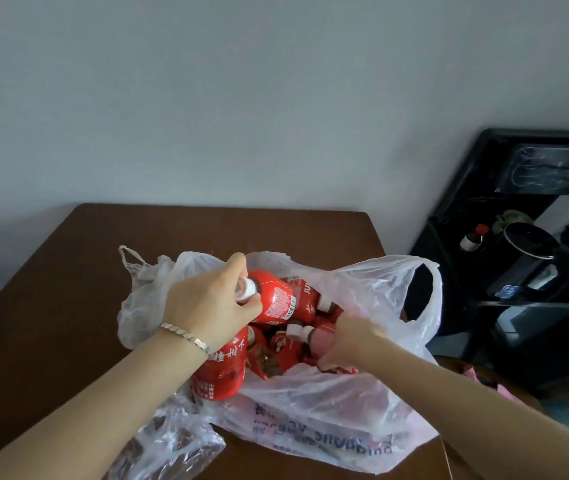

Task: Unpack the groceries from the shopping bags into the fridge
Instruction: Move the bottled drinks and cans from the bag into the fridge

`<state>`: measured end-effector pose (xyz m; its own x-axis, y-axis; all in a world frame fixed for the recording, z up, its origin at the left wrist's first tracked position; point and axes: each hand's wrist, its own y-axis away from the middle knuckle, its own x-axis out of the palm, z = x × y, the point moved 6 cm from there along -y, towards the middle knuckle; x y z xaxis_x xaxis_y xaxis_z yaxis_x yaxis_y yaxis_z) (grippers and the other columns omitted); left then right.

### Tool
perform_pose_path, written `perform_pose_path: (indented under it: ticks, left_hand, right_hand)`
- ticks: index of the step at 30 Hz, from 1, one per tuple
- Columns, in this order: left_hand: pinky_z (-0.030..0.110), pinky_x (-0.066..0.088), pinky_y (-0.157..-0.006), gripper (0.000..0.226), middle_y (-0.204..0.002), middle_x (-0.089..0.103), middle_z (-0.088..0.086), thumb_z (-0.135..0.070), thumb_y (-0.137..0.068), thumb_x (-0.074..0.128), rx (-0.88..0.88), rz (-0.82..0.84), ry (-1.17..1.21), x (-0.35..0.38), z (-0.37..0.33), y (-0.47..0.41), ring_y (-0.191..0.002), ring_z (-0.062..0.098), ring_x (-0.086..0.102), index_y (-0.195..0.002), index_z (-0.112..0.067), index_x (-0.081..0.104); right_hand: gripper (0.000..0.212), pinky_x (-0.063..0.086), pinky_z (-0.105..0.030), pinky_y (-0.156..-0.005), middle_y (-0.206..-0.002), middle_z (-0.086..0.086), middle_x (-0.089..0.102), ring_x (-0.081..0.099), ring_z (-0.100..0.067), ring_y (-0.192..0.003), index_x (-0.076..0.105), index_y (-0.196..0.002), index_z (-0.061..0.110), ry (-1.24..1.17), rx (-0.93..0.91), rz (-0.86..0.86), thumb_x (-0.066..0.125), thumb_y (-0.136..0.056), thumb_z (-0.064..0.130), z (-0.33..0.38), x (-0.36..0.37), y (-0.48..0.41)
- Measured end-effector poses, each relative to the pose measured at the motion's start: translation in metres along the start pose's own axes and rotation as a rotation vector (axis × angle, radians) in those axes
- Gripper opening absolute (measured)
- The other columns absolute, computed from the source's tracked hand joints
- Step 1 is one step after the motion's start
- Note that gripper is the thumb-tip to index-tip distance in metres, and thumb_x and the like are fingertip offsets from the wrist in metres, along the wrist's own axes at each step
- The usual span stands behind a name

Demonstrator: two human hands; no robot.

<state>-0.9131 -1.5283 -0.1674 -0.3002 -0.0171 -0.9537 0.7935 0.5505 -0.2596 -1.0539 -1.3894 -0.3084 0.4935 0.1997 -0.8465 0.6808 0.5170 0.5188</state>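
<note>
Head view: the left hand [207, 306], with a bracelet [186, 336] on its wrist, grips a red bottle [276, 301] by the neck, fingers clenched around the white cap. The bottle lies tilted over the open plastic bag [345, 410] on the brown table [68, 271]. More red bottles [220, 368] lie inside the bag. The right hand [349, 344] reaches into the bag with curled fingers; whether it grasps anything cannot be told.

Left hand [207, 306] gripping red bottle [278, 301] by its neck, right hand [349, 341] inside plastic bag [362, 292], brown table [68, 271]
</note>
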Motion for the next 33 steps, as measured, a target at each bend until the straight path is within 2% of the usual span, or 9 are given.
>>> perform_pose_path:
  ticks: [3,5,9,13,17,20,24,29,33]
  left_hand:
    - [0.011,0.012,-0.042,0.027,-0.049,0.044,-0.010,-0.040,-0.072,0.070,0.054,-0.007,-0.068,-0.010,-0.007,0.002,-0.046,0.012,0.040,-0.083,-0.022,0.054]
    - [0.008,0.006,-0.044,0.031,-0.044,0.045,-0.011,-0.038,-0.061,0.078,0.116,-0.019,-0.078,-0.019,-0.019,-0.001,-0.039,0.010,0.041,-0.074,-0.024,0.054]
    - [0.019,0.018,-0.041,0.026,-0.052,0.038,-0.010,-0.048,-0.085,0.052,0.144,0.012,-0.032,-0.018,-0.026,-0.008,-0.049,0.007,0.039,-0.087,-0.028,0.034]
    - [0.019,0.020,-0.043,0.028,-0.054,0.037,-0.012,-0.051,-0.085,0.049,0.320,0.001,0.020,-0.028,-0.044,-0.013,-0.054,0.011,0.043,-0.089,-0.030,0.030]
    - [0.018,0.016,-0.040,0.034,-0.045,0.031,-0.010,-0.048,-0.077,0.059,0.596,-0.058,0.128,-0.041,-0.066,-0.011,-0.046,0.012,0.037,-0.080,-0.030,0.031]
    - [0.014,0.006,-0.039,0.037,-0.041,0.030,-0.010,-0.049,-0.065,0.060,0.837,-0.072,0.139,-0.055,-0.089,0.001,-0.039,0.010,0.028,-0.074,-0.031,0.029]
    - [0.015,0.015,-0.043,0.024,-0.048,0.039,-0.008,-0.050,-0.074,0.051,1.060,-0.066,0.265,-0.061,-0.128,0.039,-0.049,0.009,0.039,-0.083,-0.028,0.046]
    - [0.027,0.029,-0.057,0.027,-0.065,0.050,-0.004,-0.053,-0.082,0.047,1.315,0.154,0.278,-0.072,-0.199,0.122,-0.076,0.018,0.060,-0.088,-0.032,0.031]
    - [0.024,0.031,-0.060,0.026,-0.081,0.065,-0.001,-0.053,-0.082,0.045,1.498,0.143,0.394,-0.091,-0.258,0.211,-0.082,0.016,0.062,-0.094,-0.029,0.041]
  right_hand:
    - [0.068,0.053,-0.023,-0.063,-0.091,0.002,0.056,0.061,-0.013,-0.080,0.041,-0.114,0.015,-0.293,0.028,-0.026,0.074,-0.066,0.050,-0.015,-0.028,0.022]
    - [0.059,0.055,-0.025,-0.062,-0.087,0.000,0.060,0.063,-0.013,-0.075,0.041,-0.111,0.016,-0.544,0.040,-0.026,0.072,-0.070,0.046,-0.022,-0.049,0.035]
    - [0.050,0.055,-0.033,-0.074,-0.096,-0.008,0.065,0.066,-0.020,-0.085,0.046,-0.120,0.012,-1.208,-0.079,0.117,0.069,-0.080,0.029,-0.020,-0.073,0.065]
    - [0.050,0.057,-0.031,-0.062,-0.087,-0.010,0.068,0.069,-0.021,-0.074,0.051,-0.113,0.012,-1.634,-0.096,0.152,0.071,-0.070,0.027,-0.017,-0.072,0.099]
    - [0.051,0.057,-0.032,-0.064,-0.096,-0.010,0.068,0.068,-0.024,-0.083,0.052,-0.107,0.021,-1.610,-0.040,-0.074,0.069,-0.066,0.047,-0.018,-0.059,0.127]
    - [0.042,0.055,-0.030,-0.066,-0.097,-0.007,0.066,0.067,-0.021,-0.085,0.051,-0.105,0.029,-1.580,0.007,-0.340,0.069,-0.068,0.039,-0.028,-0.048,0.156]
    - [0.038,0.054,-0.030,-0.070,-0.100,0.000,0.063,0.065,-0.018,-0.088,0.050,-0.102,0.041,-1.499,0.197,-0.688,0.073,-0.074,0.032,-0.059,-0.026,0.218]
    - [0.040,0.044,-0.011,-0.055,-0.093,0.014,0.056,0.060,-0.008,-0.079,0.048,-0.096,0.042,-1.332,0.410,-0.991,0.078,-0.072,0.030,-0.091,0.003,0.329]
    - [0.044,0.047,-0.015,-0.065,-0.093,0.006,0.059,0.060,-0.009,-0.082,0.049,-0.096,0.039,-1.231,0.574,-1.159,0.080,-0.069,0.023,-0.118,0.046,0.439]
